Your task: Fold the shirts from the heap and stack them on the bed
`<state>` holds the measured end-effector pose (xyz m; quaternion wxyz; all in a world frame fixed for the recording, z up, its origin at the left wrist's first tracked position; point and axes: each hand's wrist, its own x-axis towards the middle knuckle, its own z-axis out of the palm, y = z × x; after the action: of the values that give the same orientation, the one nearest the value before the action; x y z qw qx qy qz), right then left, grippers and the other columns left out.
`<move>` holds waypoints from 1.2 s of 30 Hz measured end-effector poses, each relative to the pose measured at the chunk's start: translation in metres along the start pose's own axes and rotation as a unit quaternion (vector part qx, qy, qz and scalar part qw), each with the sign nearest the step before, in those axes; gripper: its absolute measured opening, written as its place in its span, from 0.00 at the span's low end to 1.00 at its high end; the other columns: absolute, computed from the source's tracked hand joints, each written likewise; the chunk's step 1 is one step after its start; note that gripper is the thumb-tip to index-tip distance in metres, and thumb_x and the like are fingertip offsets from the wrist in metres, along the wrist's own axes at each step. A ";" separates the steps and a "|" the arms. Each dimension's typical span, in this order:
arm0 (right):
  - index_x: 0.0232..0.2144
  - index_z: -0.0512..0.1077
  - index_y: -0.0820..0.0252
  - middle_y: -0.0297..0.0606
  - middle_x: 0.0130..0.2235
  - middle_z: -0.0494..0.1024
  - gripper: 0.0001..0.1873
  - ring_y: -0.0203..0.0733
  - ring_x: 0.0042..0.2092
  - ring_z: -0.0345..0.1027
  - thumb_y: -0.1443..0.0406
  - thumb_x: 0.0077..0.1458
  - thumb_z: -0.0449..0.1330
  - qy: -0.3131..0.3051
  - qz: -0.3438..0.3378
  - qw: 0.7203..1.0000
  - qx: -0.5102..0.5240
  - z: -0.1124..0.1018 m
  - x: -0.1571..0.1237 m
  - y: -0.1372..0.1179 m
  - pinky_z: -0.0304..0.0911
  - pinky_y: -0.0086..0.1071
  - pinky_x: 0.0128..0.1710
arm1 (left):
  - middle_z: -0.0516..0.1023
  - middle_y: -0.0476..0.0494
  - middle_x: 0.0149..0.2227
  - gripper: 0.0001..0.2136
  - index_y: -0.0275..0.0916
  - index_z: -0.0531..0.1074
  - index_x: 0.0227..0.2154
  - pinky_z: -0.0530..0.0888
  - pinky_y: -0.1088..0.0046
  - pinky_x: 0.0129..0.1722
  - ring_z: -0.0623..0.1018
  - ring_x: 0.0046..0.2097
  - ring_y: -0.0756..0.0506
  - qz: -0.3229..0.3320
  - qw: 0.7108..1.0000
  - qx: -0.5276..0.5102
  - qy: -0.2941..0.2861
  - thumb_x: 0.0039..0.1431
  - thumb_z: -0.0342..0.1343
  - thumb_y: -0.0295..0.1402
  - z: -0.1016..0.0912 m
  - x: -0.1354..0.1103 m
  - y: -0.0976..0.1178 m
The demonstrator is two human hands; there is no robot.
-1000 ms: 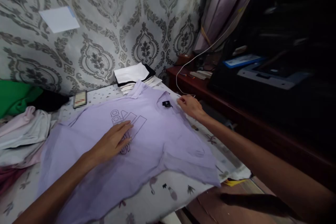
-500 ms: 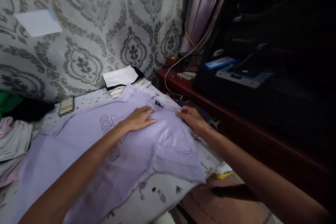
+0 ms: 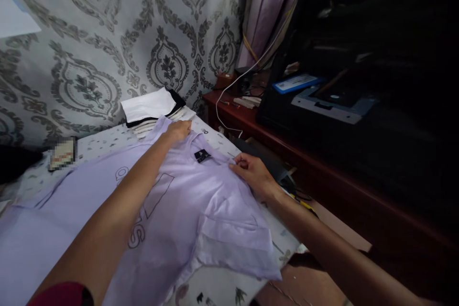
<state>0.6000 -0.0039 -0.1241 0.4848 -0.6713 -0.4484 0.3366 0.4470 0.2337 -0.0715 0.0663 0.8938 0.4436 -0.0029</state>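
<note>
I'm standing in somebody's bedroom at home: damask wallpaper [image 3: 89,33] is covering the wall, a mauve curtain [image 3: 265,5] is hanging in the corner, folded clothes [image 3: 150,105] are lying on a printed bedsheet [image 3: 103,139], and a white cable [image 3: 217,105] is trailing over a dark wooden cabinet [image 3: 322,169].

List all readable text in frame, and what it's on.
"s": end of the outlined chest print on the lilac T-shirt; rest hidden by the left forearm.
Black neck label: white mark, too small to read.
Blue-edged card on the dark machine: blurred.
Pixelated item by the wall: unreadable.
</note>
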 end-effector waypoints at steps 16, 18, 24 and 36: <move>0.23 0.68 0.55 0.29 0.21 0.70 0.05 0.35 0.24 0.61 0.62 0.47 0.59 0.047 -0.003 0.993 -0.110 0.004 0.019 -0.008 0.54 0.30 0.25 | 0.79 0.41 0.42 0.13 0.40 0.66 0.51 0.70 0.65 0.49 0.78 0.48 0.41 -0.055 0.978 -0.122 0.159 0.65 0.47 0.28 0.037 0.005 -0.003; 0.24 0.68 0.56 0.29 0.21 0.70 0.06 0.35 0.24 0.61 0.61 0.48 0.60 0.049 -0.007 0.992 -0.114 0.003 0.019 -0.008 0.54 0.30 0.25 | 0.78 0.39 0.46 0.15 0.38 0.63 0.54 0.71 0.66 0.50 0.77 0.49 0.43 -0.015 0.977 -0.162 0.139 0.66 0.47 0.31 0.041 -0.006 -0.003; 0.41 0.71 0.56 0.29 0.23 0.69 0.12 0.35 0.24 0.60 0.58 0.56 0.56 0.014 0.024 0.998 -0.049 -0.002 0.009 -0.004 0.54 0.29 0.23 | 0.61 0.32 0.67 0.22 0.36 0.58 0.61 0.58 0.59 0.66 0.62 0.67 0.39 0.085 0.977 -0.183 0.065 0.70 0.44 0.40 0.050 -0.056 0.014; 0.54 0.73 0.51 0.47 0.59 0.71 0.23 0.57 0.62 0.62 0.52 0.58 0.62 -0.119 -0.265 0.917 -0.273 -0.027 -0.111 -0.003 0.62 0.55 0.58 | 0.74 0.39 0.44 0.13 0.41 0.69 0.43 0.72 0.58 0.48 0.74 0.47 0.39 0.165 0.974 -0.147 -0.040 0.63 0.53 0.44 0.027 -0.240 0.074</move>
<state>0.5821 -0.1157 -0.1108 0.2978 -0.5891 -0.7385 0.1378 0.3613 -0.0039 -0.0742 0.2148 0.9342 0.2824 0.0373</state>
